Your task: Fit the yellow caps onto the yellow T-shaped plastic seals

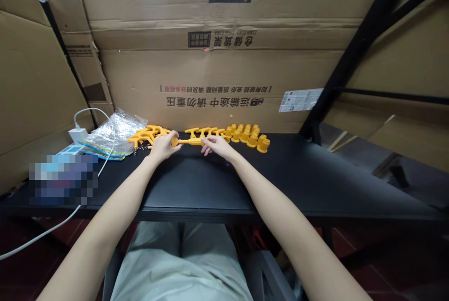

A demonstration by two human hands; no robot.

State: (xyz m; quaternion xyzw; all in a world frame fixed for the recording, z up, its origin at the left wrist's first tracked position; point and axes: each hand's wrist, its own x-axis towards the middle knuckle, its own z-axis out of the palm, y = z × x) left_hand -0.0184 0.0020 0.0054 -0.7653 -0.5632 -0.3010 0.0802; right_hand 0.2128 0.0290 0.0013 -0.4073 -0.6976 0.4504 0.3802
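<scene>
Nearly closed, left hand [164,146] and right hand [218,146] pinch a yellow rod [192,141]; clear bag [117,127], contents unclear, near back edge of table [196,179]

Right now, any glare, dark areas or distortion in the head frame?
Head view: bright glints on the plastic, soft sheen on the table's right side; head view: dim floor underneath; head view: wide-angle stretch, forearms widening toward the bottom; head view: mosaic hides something at left, and the held yellow part is too small for fine detail.
</scene>
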